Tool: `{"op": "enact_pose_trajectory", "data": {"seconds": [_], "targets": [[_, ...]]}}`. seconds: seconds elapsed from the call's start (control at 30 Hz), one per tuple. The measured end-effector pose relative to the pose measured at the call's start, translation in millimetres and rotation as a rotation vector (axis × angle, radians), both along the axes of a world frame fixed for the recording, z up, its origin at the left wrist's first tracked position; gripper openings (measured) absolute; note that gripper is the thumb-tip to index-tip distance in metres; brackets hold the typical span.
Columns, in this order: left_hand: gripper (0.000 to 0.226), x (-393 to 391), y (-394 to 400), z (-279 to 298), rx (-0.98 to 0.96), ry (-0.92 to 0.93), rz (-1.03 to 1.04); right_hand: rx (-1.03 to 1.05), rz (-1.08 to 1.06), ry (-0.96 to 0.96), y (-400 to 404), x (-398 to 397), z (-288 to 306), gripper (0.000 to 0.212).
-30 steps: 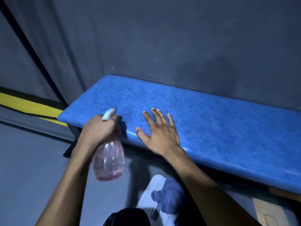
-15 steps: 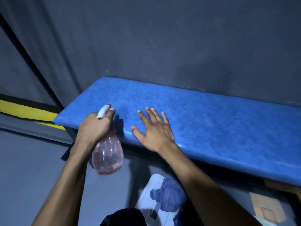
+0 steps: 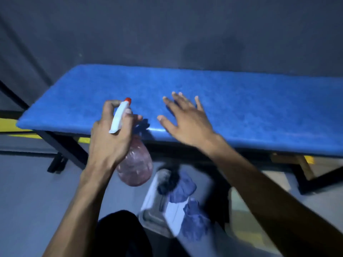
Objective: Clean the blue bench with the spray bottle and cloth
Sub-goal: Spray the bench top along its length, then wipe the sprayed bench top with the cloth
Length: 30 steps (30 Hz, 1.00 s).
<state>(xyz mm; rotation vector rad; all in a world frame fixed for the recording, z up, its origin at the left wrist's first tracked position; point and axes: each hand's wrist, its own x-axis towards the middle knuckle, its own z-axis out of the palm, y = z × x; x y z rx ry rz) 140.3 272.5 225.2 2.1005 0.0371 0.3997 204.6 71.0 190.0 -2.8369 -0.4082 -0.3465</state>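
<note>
The cloth [image 3: 182, 186] is lying crumpled on a white tub [image 3: 157, 203] on the floor, nearest the person and in front of the bench, probably waiting until spraying is done. Above it, the left hand [image 3: 109, 138] is gripping the bottle [image 3: 134, 162] by its neck, one finger curling over the trigger, nozzle aiming at the bench [image 3: 241, 108]. The right hand [image 3: 187, 119] is spreading its fingers wide over the front edge, holding nothing, seemingly for steadying; actual contact is blurring out.
</note>
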Motion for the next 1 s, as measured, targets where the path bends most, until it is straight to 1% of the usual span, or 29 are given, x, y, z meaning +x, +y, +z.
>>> {"op": "enact_pose_trajectory", "data": {"seconds": [0.03,0.1,0.13,0.23,0.3,0.37,0.47,0.53,0.63,0.7,0.77,0.83,0.87,0.93,1.0], "targets": [[0.025,-7,-11,-7,-0.080,-0.029,-0.051,-0.011,-0.030,-0.015,-20,-6,0,0.069],[0.025,-20,-37,-28,-0.257,-0.055,-0.159,-0.042,-0.085,-0.031,-62,-16,-4,0.068],[0.026,-27,-48,-41,-0.291,-0.050,-0.203,-0.062,-0.105,-0.036,-81,-19,-8,0.067],[0.032,-49,-76,-91,-0.207,0.020,-0.328,-0.109,-0.135,-0.029,-118,-25,-23,0.069],[0.037,-57,-93,-127,-0.122,0.086,-0.402,-0.124,-0.134,-0.048,-123,-26,-30,0.071],[0.036,-52,-113,-164,-0.050,0.155,-0.421,-0.115,-0.152,-0.078,-119,-25,-34,0.070],[0.033,-32,-145,-216,-0.111,0.277,-0.400,-0.101,-0.173,-0.148,-116,-24,-38,0.070],[0.032,-18,-168,-245,-0.148,0.310,-0.364,-0.080,-0.174,-0.230,-116,-24,-44,0.068],[0.031,-3,-197,-287,-0.213,0.373,-0.373,-0.055,-0.185,-0.349,-116,-19,-52,0.065],[0.032,1,-209,-310,-0.159,0.386,-0.397,-0.027,-0.188,-0.404,-115,-16,-56,0.063],[0.034,2,-217,-325,-0.012,0.357,-0.465,0.002,-0.185,-0.446,-115,-15,-60,0.062],[0.037,1,-226,-333,0.137,0.328,-0.575,0.016,-0.191,-0.463,-115,-14,-62,0.062],[0.040,0,-230,-333,0.186,0.328,-0.620,0.023,-0.197,-0.470,-115,-13,-63,0.062],[0.045,2,-235,-336,0.209,0.333,-0.643,0.030,-0.208,-0.483,-114,-13,-63,0.061],[0.047,2,-234,-333,0.183,0.364,-0.598,0.030,-0.211,-0.483,-113,-13,-63,0.061]]}}
